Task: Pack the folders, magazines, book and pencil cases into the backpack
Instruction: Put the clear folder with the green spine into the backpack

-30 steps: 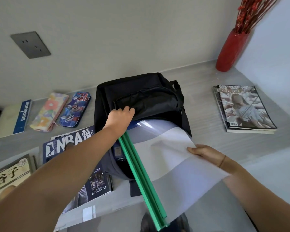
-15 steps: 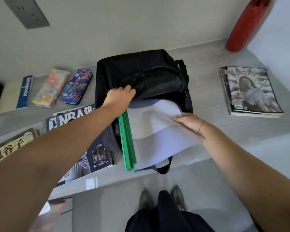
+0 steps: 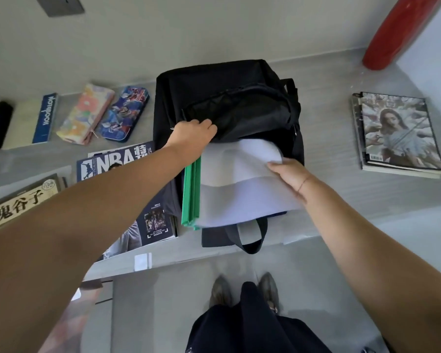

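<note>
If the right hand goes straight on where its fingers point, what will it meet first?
Moving along the white folder, the right hand likely meets the backpack's lifted flap, near the left hand; depth is unclear.

The backpack is matt black woven cloth. The folders look like smooth translucent plastic with green plastic spines. The NBA magazine has a glossy paper cover, the red vase is shiny, and the counter is pale grained wood-look.
</note>
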A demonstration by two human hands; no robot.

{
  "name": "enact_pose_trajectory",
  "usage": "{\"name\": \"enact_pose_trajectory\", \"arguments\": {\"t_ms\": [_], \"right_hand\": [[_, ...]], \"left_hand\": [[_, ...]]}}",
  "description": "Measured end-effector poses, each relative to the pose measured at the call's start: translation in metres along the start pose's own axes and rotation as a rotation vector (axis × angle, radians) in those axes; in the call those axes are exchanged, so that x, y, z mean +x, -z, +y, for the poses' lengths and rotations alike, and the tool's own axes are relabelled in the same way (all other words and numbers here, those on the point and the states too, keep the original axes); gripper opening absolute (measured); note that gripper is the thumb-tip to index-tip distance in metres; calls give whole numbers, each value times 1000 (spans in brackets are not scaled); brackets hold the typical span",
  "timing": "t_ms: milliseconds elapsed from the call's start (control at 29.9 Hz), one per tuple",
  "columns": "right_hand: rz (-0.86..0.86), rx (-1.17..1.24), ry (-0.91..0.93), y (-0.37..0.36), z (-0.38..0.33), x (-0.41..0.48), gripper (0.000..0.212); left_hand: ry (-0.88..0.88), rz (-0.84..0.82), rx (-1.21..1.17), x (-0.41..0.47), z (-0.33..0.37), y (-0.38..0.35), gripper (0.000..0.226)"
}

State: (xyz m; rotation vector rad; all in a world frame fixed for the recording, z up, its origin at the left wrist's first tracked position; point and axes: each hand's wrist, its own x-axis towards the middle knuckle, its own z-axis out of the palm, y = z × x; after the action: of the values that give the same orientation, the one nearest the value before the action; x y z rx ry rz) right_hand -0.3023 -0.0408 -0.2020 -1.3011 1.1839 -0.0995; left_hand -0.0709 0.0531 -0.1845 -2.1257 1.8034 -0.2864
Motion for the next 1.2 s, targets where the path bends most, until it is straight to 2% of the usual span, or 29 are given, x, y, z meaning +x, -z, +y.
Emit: {"name": "enact_pose_trajectory", "arguments": {"t_ms": [134,234,301,368,468,601,668,735,769,902,969,1069,1170,1203], "right_hand": [[-91,78,-84,7,-11,4,24],[-147,100,-106,9,10,-19,19],[-146,112,-100,5,31,-36,23],[-37,154,-60,1,44,-34,24],[126,63,-17,-3,38,-9,24],[235,3,-90,-9,8,34,34],[301,141,-168,-12,-12,42,37],[255,173,-156,-13,-23,44,39],[178,180,-147,-11,-23,39,38],[-107,779,-320,-13,-1,-6,16],[-205,928,-390,-29,8,-21,13],[-245,847,-427,-59,1,-25,10],[-155,744,-474,-85,-8,-16,21],[-124,742,-488,-92,-8,-13,18]], "left_hand": [[128,2,-47,2,6,3,39],[236,53,-8,14,20,5,59],[228,67,-25,24,31,6,68],[178,28,-75,30,38,9,67],[121,-27,-98,33,42,12,60],[83,-26,-102,32,39,11,60],[81,-24,-105,30,35,11,58],[105,-26,-119,25,31,11,55],[112,-26,-123,24,30,10,53],[151,-8,-128,26,33,1,49],[149,3,-129,28,34,-1,48],[141,9,-142,29,33,2,50],[137,9,-138,27,31,5,53],[138,4,-134,26,31,5,54]]}}
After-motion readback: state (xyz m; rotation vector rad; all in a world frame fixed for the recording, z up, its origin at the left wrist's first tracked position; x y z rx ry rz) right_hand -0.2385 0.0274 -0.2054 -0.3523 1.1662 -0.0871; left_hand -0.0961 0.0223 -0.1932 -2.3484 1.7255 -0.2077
